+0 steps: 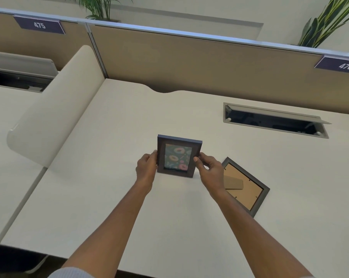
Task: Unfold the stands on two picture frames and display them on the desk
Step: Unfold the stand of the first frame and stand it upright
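A dark brown picture frame [178, 156] with a doughnut print stands upright, facing me, in the middle of the white desk [109, 197]. My left hand [146, 167] grips its left edge and my right hand [208, 169] grips its right edge. Its stand is hidden behind it. A second, grey frame [247, 189] lies face down on the desk just right of my right hand, its cardboard back up and its stand folded flat against the back.
An open cable hatch [275, 120] is sunk into the desk at the back right. A tan partition [189, 63] runs along the back edge. A rounded white divider [55, 109] stands on the left. Plants rise behind the partition.
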A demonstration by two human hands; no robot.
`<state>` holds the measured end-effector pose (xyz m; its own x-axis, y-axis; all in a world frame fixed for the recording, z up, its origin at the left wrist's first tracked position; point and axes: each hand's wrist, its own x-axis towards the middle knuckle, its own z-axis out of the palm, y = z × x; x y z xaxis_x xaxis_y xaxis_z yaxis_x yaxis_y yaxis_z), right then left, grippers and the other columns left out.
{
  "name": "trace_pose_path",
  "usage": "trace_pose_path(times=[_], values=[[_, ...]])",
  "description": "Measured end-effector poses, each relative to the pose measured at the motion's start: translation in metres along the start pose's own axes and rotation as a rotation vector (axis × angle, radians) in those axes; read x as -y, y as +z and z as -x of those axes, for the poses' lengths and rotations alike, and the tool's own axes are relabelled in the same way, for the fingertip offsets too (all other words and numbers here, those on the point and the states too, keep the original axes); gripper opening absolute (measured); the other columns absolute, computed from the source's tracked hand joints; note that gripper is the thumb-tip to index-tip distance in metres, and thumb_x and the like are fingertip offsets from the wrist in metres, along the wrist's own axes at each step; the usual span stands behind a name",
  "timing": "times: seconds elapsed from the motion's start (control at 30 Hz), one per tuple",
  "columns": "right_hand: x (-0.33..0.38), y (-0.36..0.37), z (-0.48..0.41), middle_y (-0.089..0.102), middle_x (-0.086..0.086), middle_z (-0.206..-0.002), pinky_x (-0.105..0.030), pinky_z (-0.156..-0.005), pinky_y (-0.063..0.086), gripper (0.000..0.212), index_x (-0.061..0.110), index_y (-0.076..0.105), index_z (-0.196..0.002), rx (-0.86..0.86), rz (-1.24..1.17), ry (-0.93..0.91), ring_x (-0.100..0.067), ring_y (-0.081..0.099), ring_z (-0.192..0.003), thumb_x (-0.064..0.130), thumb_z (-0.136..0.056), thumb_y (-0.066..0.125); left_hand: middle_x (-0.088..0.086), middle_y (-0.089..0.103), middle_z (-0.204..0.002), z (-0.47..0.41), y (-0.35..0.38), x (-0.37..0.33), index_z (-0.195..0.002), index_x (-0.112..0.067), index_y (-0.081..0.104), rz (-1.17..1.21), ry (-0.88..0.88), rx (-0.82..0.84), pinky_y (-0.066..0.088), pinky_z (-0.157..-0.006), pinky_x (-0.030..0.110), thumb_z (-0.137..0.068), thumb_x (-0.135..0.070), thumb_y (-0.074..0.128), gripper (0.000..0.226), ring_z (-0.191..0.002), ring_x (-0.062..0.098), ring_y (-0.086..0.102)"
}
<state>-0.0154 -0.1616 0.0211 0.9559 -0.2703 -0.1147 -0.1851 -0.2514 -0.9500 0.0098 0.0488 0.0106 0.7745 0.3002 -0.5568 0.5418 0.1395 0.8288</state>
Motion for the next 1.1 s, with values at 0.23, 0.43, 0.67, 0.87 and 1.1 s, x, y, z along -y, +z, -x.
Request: trace_pose_path(times=[0.23,0.43,0.67,0.87,1.1], values=[[-0.003,0.001,-0.004,0.073,0.0,-0.123,-0.035,-0.097,0.057,0.041,0.013,0.068,-0.129,0.033,0.075,0.026,-0.012,0.066,-0.113,0.036,-0.095,0.064,0.009,0.075,-0.098,0.013,0.004,-0.007,-0.092,-0.008,0.066,-0.068,0.011,-0.035,0.056,-0.096,0.051,-0.074,-0.076,0.056,0.071,-0.101,0.03,0.07],[-0.003,0.002,-0.005,0.074,0.0,-0.121,-0.039,-0.099,0.056,0.042,0.012,0.068,-0.128,0.042,0.102,0.037,-0.014,0.067,-0.113,0.038,-0.095,0.062,0.002,0.07,-0.098,0.015,0.008,-0.007,-0.088,-0.018,0.063,-0.122,0.041,-0.063,0.054,-0.097,0.049,-0.082,-0.072,0.052,0.056,-0.101,0.027,0.067],[-0.004,0.0,-0.005,0.075,0.0,-0.118,-0.041,-0.096,0.058,0.044,0.013,0.068,-0.128,0.09,0.145,0.019,-0.017,0.07,-0.108,0.041,-0.095,0.061,0.001,0.068,-0.104,0.014,0.011,-0.003,-0.099,-0.022,0.06,-0.154,0.072,-0.091,0.051,-0.098,0.047,-0.094,-0.065,0.044,0.046,-0.106,0.027,0.064],[-0.007,-0.028,-0.007,0.073,-0.002,-0.12,-0.04,-0.092,0.059,0.04,0.01,0.068,-0.127,0.053,0.186,0.027,-0.018,0.071,-0.103,0.034,-0.095,0.064,0.002,0.063,-0.1,0.022,0.022,0.011,-0.108,-0.017,0.055,-0.101,0.065,-0.238,0.049,-0.091,0.043,-0.103,-0.049,0.036,0.038,-0.104,0.03,0.061],[-0.022,-0.09,-0.02,0.076,0.002,-0.109,-0.042,-0.087,0.062,0.023,0.013,0.076,-0.107,-0.004,0.205,0.114,-0.017,0.073,-0.094,0.026,-0.093,0.064,0.009,0.063,-0.098,0.046,0.054,0.042,-0.111,-0.008,0.06,0.084,-0.148,-0.238,0.056,-0.092,0.048,-0.104,-0.042,0.033,0.044,-0.079,0.023,0.061]])
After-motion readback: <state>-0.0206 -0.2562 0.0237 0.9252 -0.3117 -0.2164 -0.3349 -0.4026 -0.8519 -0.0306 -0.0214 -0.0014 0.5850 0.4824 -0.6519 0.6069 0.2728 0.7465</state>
